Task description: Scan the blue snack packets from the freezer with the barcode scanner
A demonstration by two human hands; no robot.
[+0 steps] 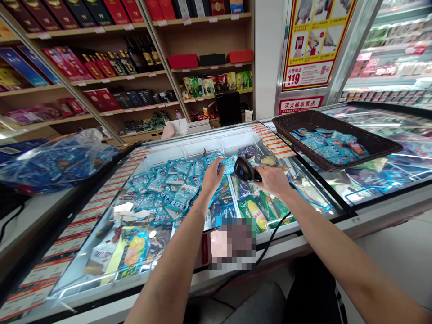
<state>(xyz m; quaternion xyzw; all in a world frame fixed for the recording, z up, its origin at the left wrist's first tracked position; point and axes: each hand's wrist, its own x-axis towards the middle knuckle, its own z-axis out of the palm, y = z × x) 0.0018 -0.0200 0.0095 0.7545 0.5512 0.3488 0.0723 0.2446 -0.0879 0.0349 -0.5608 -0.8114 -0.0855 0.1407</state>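
Between the fingers of my left hand [213, 175] is a small blue packet [230, 164], held up over the freezer's glass top. My right hand [272, 179] grips a black barcode scanner [245, 170], its head close to that packet and facing it. The scanner's cable [275, 231] runs down toward the freezer's front edge. A spread-out pile of similar blue packets [180, 195] lies on the glass to the left of my left hand. Fine print on the packets is too small to read.
A dark woven basket [381, 144] with several blue packets stands at the right on the chest freezer [202, 288]. A clear bag [64, 153] of blue packets sits at the left. Shelves [209, 20] of boxes and bottles line the back. Frozen packs show through the glass.
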